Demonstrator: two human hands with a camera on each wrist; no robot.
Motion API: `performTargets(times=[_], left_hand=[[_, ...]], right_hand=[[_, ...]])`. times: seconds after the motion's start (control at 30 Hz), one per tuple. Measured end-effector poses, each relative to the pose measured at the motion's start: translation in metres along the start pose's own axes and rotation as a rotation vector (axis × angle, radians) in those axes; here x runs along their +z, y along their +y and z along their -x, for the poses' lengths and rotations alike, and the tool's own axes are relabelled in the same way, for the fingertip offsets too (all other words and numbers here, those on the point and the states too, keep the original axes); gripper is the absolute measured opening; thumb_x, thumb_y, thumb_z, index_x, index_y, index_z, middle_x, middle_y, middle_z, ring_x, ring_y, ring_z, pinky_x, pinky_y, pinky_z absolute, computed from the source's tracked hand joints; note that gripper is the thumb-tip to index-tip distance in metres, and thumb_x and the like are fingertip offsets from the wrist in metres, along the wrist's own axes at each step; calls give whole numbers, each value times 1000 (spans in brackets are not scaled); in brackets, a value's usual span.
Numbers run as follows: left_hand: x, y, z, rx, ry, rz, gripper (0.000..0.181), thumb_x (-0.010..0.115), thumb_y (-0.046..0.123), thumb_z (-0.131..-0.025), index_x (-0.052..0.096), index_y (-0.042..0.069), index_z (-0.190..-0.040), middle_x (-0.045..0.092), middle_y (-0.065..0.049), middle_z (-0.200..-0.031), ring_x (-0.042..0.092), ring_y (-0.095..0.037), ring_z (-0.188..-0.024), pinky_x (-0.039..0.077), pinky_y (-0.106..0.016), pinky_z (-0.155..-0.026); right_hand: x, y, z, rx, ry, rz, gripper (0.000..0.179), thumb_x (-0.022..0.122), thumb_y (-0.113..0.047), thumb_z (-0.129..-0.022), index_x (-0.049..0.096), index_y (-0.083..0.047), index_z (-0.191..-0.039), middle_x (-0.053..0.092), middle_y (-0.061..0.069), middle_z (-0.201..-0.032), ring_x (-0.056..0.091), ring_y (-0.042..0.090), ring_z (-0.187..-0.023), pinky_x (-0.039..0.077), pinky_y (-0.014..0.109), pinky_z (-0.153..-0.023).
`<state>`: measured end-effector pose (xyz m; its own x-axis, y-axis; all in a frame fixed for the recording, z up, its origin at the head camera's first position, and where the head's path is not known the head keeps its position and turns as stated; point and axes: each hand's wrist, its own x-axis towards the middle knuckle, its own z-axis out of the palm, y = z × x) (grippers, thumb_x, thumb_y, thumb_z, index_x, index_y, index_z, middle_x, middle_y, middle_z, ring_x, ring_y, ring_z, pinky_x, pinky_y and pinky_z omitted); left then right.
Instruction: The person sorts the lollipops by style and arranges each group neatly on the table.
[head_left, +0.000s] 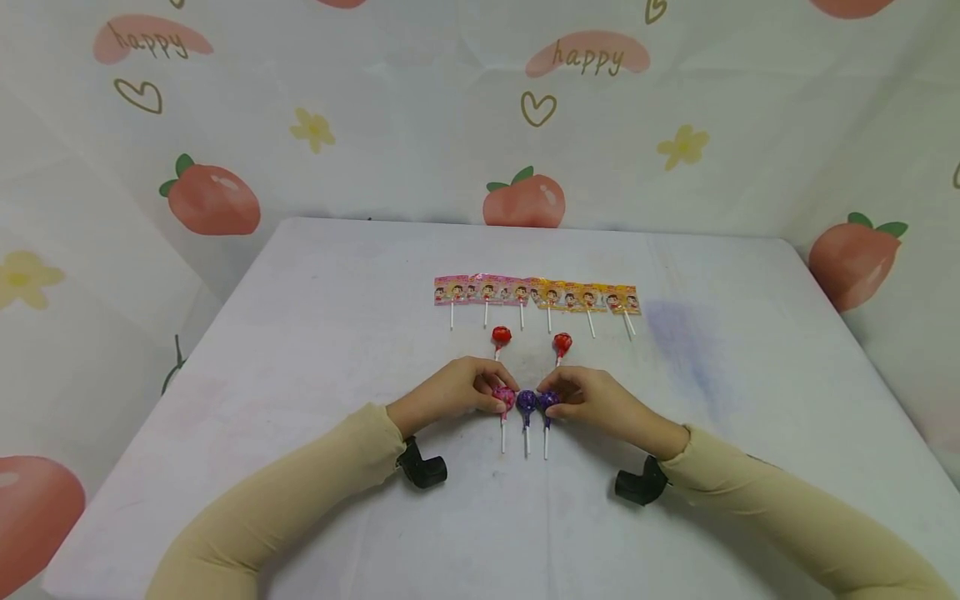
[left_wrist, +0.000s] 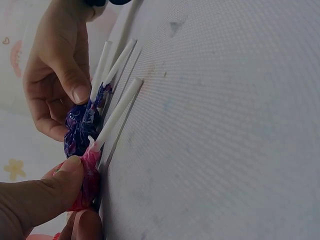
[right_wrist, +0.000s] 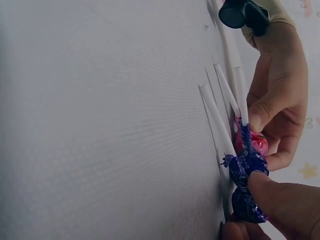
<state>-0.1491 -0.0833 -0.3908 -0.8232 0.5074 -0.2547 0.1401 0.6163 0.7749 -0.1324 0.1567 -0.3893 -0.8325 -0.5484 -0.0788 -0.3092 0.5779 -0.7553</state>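
Note:
My left hand (head_left: 468, 387) pinches the head of a pink lollipop (head_left: 504, 397) between thumb and fingers, its white stick pointing toward me. Beside it lies a purple lollipop (head_left: 527, 402) in the middle of the row. Another purple lollipop (head_left: 550, 400) is at the right, its head pinched by my right hand (head_left: 592, 404). In the right wrist view the two purple wrappers (right_wrist: 248, 205) press close together, with the pink one just beyond. Behind the hands, a red lollipop (head_left: 501, 336) and a second red lollipop (head_left: 562, 342) lie with their sticks partly hidden.
Farther back runs a row of flat-packed lollipops, pink packets (head_left: 487, 288) on the left and yellow packets (head_left: 570, 295) on the right. All lie on a white-covered table (head_left: 360, 300). A printed cloth (head_left: 420, 108) hangs behind it. Black wrist mounts (head_left: 423, 468) sit below the sleeves.

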Motion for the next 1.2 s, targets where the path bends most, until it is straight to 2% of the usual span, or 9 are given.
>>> performTargets(times=[0.87, 1.2], left_hand=[[0, 1, 1, -3, -6, 12, 22, 78, 14, -82, 72, 19, -103, 65, 2, -88, 53, -11, -75, 45, -21, -66], [-1, 1, 2, 3, 0, -2, 23, 79, 14, -81, 72, 20, -103, 64, 3, -87, 54, -11, -75, 45, -22, -67]], right_hand=[[-1, 1, -1, -9, -11, 11, 23, 75, -6, -83, 67, -2, -104, 69, 8, -101, 66, 16, -89, 57, 35, -82], [-9, -6, -2, 57, -3, 8, 25, 75, -9, -84, 66, -4, -107, 68, 9, -109, 67, 24, -99, 56, 40, -88]])
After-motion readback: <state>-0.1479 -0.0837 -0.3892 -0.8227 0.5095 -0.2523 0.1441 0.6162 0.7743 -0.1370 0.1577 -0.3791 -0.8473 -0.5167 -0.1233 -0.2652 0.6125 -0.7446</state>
